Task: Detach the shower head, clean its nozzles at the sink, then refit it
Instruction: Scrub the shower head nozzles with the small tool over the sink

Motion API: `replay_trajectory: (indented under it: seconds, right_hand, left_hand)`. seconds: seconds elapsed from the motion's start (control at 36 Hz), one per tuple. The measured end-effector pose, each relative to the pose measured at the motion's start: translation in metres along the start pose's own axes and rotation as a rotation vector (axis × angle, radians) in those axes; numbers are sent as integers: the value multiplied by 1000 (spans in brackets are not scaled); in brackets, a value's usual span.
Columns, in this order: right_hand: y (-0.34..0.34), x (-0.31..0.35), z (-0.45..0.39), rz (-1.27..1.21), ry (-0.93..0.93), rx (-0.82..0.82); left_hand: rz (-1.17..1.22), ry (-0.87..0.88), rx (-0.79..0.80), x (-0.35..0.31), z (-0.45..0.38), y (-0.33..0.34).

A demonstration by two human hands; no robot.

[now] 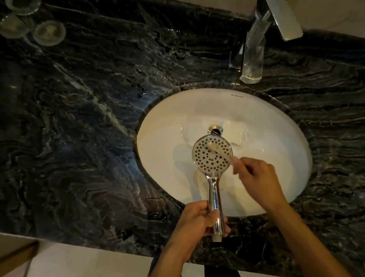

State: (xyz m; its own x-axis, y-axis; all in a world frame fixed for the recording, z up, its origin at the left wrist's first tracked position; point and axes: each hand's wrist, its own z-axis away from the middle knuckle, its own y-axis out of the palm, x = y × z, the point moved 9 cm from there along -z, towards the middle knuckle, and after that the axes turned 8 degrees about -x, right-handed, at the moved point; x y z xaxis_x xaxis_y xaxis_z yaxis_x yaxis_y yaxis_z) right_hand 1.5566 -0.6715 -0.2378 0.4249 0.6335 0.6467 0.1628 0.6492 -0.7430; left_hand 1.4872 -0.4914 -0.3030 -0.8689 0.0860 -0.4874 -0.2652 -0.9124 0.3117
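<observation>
The shower head [212,154] sits face up over the white sink [264,131]. Your left hand [197,220] grips its chrome handle; your right hand [254,176] pinches a blurred brush [219,151] lying across the nozzles. The faucet [263,34] stands behind on the dark marble counter [65,126].

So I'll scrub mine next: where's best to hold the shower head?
Grip the chrome handle low down, from the near side, as the left hand does. It is slim and straight, and holding there leaves the nozzle face up and clear for the brush.
</observation>
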Motion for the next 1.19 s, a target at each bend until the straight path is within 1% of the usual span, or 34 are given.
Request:
replay_trajectory:
  seconds: [0.06, 0.11, 0.28, 0.36, 0.5, 0.58, 0.67, 0.78, 0.83, 0.97, 1.03, 1.19]
  right_hand:
    - [-11, 0, -10, 26, 1, -88]
    - [-13, 0, -14, 48, 4, -97]
    - [14, -3, 15, 28, -17, 79]
    - [15, -4, 19, 34, -29, 107]
    - [-11, -4, -3, 1, -26, -53]
    - [-14, -6, -8, 21, -14, -89]
    - [-5, -8, 2, -12, -12, -49]
    - [12, -11, 22, -27, -26, 51]
    - [13, -12, 25, -34, -22, 66]
    - [-16, -15, 5, -43, 28, -109]
    - [-19, -15, 0, -7, 25, -130]
    - [2, -16, 18, -50, -11, -9]
  left_hand:
    - [2, -6, -3, -1, 1, 0]
    - [9, -5, -4, -3, 2, 0]
    - [32, -15, -8, -7, 4, 2]
    - [34, -25, -9, -7, 5, 2]
    - [20, -42, -3, -6, 6, 3]
    - [2, -43, -8, -6, 5, 2]
    - [17, -47, -18, -6, 5, 2]
    - [16, -50, -20, -6, 6, 2]
    - [13, -56, -17, -6, 6, 2]
    - [12, -70, -13, -4, 4, 2]
    - [18, -71, -13, -4, 4, 2]
    - [36, -64, -16, -8, 7, 2]
